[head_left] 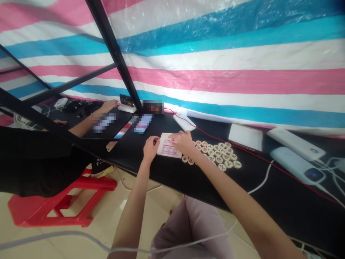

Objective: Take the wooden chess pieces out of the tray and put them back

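Note:
A small white paper pad (163,148) with a hand-drawn red grid lies on the black table in front of me. The curled fingers and thumb of my left hand (151,148) grip its left edge. My right hand (183,142) is over the pad's upper right part, its fingers bent and closed above the drawing. Whatever those fingers hold, if anything, is hidden. Right beside the pad, round Chinese chess pieces (219,157) with red and black characters lie close together in rows. My right hand and forearm cover some of them.
Behind the pieces lie a white box (184,121), a white tray-like object (245,137) and two white power banks (298,165) with cables. A red cable (210,135) crosses the table. A phone (143,123) lies left. Beyond a black frame post (114,46), another person's arm (90,120) reaches over a table.

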The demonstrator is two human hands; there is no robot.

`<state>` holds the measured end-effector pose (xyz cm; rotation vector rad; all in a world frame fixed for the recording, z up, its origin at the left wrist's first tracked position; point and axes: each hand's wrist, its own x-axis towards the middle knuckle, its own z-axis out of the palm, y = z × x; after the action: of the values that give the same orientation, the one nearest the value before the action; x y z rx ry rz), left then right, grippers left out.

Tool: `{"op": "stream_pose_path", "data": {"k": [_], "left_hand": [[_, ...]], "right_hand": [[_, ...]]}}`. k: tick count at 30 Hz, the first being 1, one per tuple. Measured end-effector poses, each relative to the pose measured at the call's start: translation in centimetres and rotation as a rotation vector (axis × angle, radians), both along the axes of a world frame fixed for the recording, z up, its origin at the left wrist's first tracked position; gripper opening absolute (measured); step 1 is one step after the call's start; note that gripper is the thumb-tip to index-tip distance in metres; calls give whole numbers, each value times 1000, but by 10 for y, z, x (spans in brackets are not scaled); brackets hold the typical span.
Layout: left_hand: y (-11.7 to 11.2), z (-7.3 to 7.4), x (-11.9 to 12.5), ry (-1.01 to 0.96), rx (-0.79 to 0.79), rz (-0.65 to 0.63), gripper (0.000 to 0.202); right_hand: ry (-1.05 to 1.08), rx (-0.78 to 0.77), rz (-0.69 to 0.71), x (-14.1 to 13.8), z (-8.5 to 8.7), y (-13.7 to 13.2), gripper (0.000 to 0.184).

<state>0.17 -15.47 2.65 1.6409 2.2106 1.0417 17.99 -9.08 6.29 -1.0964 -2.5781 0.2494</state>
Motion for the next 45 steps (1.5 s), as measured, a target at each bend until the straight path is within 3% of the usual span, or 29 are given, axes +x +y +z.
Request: {"op": "stream_pose_path", "data": {"k": [4,9,13,19,26,31,36,40,45], "left_hand": [[-1,1,0,-5,-6,-6,18],[-1,3,1,-15,-24,6,18],[0,3,1,-64,-24,19,20],[3,-4,-5,-226,40,28,25],[7,-9,-12,-262,54,-101,39],[3,-9,-14,-244,-19,-150,40],[2,-6,-13,-237,10,-153,38],[2,-5,-12,-247,26,-141,39],[0,-3,-10,-202,8,-143,38]], "right_hand": [[161,58,1,43,12,-22,25],[21,99,60,86,-1,-55,18],[-1,171,49,83,-13,-66,19],[-60,198,122,70,-9,-74,18],[23,164,198,78,-4,-89,13],[143,75,74,42,11,-47,16],[67,-7,108,-22,3,1,11],[78,7,149,-44,-12,8,16],[84,-8,173,-41,-25,4,26]]}}
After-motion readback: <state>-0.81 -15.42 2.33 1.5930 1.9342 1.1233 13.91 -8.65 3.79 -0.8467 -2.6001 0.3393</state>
